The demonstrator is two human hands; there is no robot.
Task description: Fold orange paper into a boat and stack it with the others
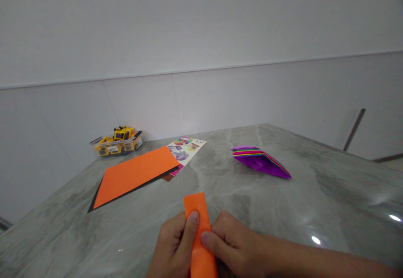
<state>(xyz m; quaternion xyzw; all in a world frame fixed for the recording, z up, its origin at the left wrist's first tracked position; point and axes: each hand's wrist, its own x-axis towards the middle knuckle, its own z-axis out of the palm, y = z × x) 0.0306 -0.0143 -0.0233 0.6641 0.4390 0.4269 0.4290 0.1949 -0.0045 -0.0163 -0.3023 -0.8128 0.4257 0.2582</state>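
Note:
A narrow folded strip of orange paper (197, 211) lies on the grey marble table (252, 202) near the front edge. My left hand (174, 246) holds its left side, thumb pressed flat on top. My right hand (233, 244) pinches the right edge of the strip with its fingers closed. The near end of the strip runs out of view at the bottom.
A stack of paper sheets with an orange one on top (135, 175) lies to the left. A printed instruction sheet (186, 149) sits behind it. A clear box of yellow toy trucks (117, 141) stands at the back left. A folded purple multicoloured paper pack (261, 160) lies right of centre.

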